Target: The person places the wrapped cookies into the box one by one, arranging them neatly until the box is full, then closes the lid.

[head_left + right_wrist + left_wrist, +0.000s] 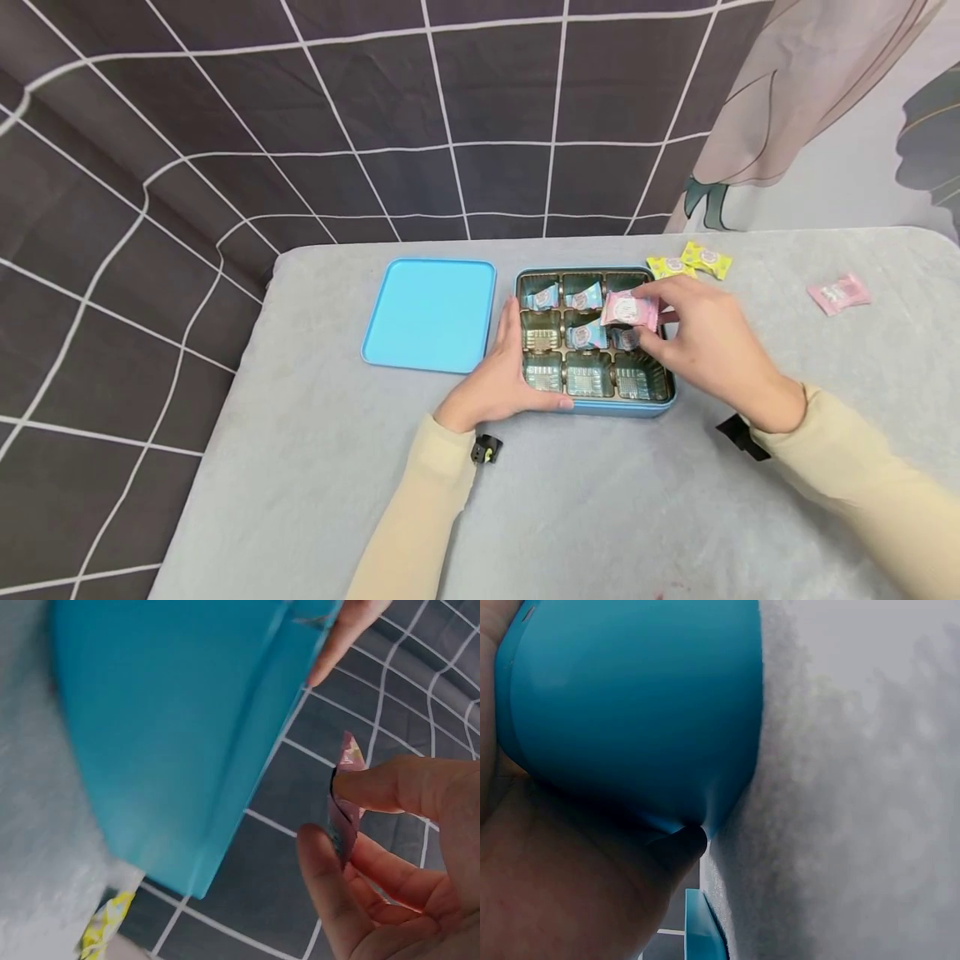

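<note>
A blue tin (622, 410) stands uncovered on the table, its gold tray divided into several compartments. Blue-wrapped candies (587, 335) lie in some of them; the right hand partly covers that side. My left hand (498, 375) rests against the tin's near left corner, fingers straight along the left wall and thumb along the front. Over the tray's right side, my right hand (705, 342) pinches a pink-wrapped candy (628, 309) between thumb and fingers. The right wrist view shows that candy (347, 795) edge-on, above the rim.
Left of the tin lies its flat blue lid (429, 315). Two yellow-wrapped candies (707, 260) are behind the tin's far right corner. Another pink-wrapped candy (839, 294) sits farther right on the grey tablecloth (300, 467). A dark checked curtain (495, 100) hangs behind.
</note>
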Motion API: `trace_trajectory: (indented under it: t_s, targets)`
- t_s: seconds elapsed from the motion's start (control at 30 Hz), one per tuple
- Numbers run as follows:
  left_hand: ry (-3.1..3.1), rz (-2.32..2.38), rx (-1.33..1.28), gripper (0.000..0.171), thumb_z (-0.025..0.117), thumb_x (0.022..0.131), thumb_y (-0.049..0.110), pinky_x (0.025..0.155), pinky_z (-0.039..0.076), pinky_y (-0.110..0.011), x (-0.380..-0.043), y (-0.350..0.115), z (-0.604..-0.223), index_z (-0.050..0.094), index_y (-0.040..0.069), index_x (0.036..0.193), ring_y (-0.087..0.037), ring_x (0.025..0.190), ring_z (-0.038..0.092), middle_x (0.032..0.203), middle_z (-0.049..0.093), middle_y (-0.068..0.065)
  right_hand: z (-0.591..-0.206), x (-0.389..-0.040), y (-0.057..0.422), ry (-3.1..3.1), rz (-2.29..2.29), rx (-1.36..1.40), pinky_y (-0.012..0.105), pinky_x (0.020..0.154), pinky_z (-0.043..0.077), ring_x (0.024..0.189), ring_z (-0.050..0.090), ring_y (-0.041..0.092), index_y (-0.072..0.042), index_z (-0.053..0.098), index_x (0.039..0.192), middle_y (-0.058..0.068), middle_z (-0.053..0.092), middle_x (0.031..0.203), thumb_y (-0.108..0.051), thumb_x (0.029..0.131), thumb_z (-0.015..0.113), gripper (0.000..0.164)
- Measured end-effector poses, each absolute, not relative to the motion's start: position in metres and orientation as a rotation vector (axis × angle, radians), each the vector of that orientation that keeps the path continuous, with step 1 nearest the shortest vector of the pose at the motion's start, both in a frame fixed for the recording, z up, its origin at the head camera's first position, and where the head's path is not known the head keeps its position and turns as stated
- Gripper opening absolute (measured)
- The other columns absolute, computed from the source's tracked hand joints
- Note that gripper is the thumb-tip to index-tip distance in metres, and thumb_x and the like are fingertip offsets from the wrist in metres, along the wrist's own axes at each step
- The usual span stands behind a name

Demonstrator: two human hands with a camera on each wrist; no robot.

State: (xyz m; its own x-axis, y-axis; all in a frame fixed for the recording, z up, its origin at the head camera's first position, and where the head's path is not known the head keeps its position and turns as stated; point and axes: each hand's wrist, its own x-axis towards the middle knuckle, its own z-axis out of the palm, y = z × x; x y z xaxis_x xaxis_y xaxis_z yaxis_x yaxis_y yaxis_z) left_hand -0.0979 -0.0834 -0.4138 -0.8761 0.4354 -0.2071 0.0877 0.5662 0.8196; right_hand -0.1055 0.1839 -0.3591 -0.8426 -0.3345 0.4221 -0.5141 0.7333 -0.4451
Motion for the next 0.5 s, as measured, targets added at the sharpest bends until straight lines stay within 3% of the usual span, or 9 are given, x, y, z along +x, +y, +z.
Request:
trace_trajectory:
  t_s: [0.17,0.5]
  targets:
    - [2.403,1.245,0.421,0.149,0.090,0.070,0.053,0.119,0.021,-0.048,-0.097,-0.084,-0.415,-0.029,0.022,0.155,-0.019,0.152,-0.011,0.164,-0.029,-0.002,-0.360,-0.103,0.173,-2.637,0.814,0.655,0.040,0.069,0.045,0.079,0.059,0.024,-0.001,0.073,0.107,0.014,0.071,0.098,-0.002,0.072,0.078,0.035]
    - [2.421,1.249,0.437,0.149,0.090,0.069,0.052,0.119,0.020,-0.048,-0.099,-0.084,-0.416,-0.028,0.021,0.156,-0.021,0.152,-0.010,0.164,-0.028,-0.004,-0.360,-0.103,0.161,-2.656,0.843,0.637,0.040,0.068,0.046,0.077,0.059,0.023,0.002,0.073,0.107,0.013,0.071,0.096,-0.002,0.074,0.081,0.034]
